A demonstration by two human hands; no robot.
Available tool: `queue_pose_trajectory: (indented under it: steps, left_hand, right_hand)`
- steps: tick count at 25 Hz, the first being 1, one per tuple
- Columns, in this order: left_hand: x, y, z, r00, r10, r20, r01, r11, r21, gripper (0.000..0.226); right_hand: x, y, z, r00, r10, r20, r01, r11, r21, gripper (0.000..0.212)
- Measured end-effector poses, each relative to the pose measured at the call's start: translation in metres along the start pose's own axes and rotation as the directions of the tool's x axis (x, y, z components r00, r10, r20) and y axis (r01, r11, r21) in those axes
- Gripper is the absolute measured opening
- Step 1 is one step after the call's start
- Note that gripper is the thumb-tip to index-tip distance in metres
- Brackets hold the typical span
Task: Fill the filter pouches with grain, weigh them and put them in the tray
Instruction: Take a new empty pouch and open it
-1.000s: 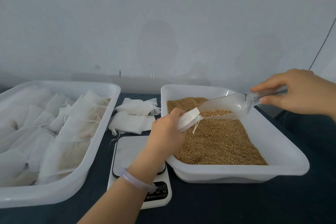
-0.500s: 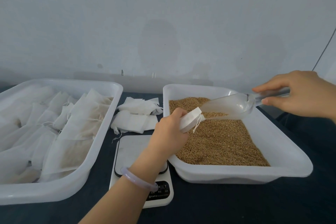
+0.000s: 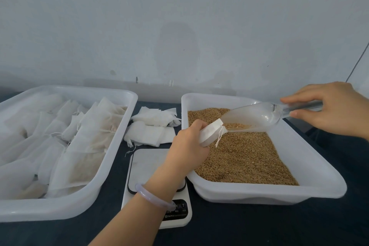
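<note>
White filter pouch of thin, papery fabric sits in our left hand, whose fingers curl round its body. It hangs over the near-left part of the white plastic grain tray. Its stiffened round mouth faces right and a little upward, and a thin white drawstring dangles from the rim.

Our right hand pinches the handle of the clear plastic scoop between thumb and fingers. The scoop's long axis slopes from that hand, at upper right, down and left to the pouch. Its lip meets the pouch mouth, though we cannot tell whether it reaches inside. A small heap of golden-brown grain lies at the low end of the bowl, right at the mouth. We judge the pour to be nearly done, and the next move turns on holding mouth and lip in line.

The loose grain below looks dry, small and free-running, so spills would fall back into the tray.

The flat white digital scale rests on the dark counter just left of the grain tray, under our left forearm, so that hand is nearer for the weighing. Beyond it lie soft, crumpled empty pouches. At far left the large white plastic tray holds many filled pouches, limp and overlapping.
</note>
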State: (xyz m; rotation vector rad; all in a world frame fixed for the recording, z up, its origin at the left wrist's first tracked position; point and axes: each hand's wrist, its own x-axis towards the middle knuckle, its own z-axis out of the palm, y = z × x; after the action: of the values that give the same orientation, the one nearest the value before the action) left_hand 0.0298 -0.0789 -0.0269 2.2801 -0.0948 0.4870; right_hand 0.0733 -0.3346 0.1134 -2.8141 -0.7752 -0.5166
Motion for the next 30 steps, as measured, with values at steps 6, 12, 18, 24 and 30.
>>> queue_pose_trajectory:
  steps: [6, 12, 18, 24, 30]
  left_hand:
    - [0.000, -0.001, 0.000, 1.000, 0.004, -0.007, -0.005, 1.000, -0.026, 0.035]
    - [0.000, -0.002, 0.001, 1.000, 0.003, -0.015, -0.003, 0.999, -0.048, 0.032]
    - [-0.001, -0.004, 0.002, 0.999, -0.034, -0.031, 0.030, 0.992, -0.119, 0.031]
    - [-0.001, -0.006, 0.000, 0.978, -0.208, -0.034, 0.163, 0.848, -0.505, 0.034]
    - [-0.006, -0.001, -0.011, 0.982, -0.184, -0.029, 0.123, 0.758, -0.641, 0.042]
  right_hand:
    - [-0.001, 0.000, 0.001, 1.000, 0.017, 0.013, -0.017, 0.999, 0.028, 0.037]
    - [-0.005, 0.003, 0.005, 0.999, 0.032, -0.007, -0.032, 0.996, 0.084, 0.038]
    - [-0.012, 0.022, 0.024, 0.978, 0.147, 0.147, -0.183, 0.945, 0.272, 0.036]
    - [-0.024, 0.021, 0.091, 0.904, 0.223, 0.365, -0.302, 0.936, 0.178, 0.025]
    - [-0.022, 0.000, 0.128, 0.813, 0.227, 0.535, -0.306, 0.950, 0.062, 0.026]
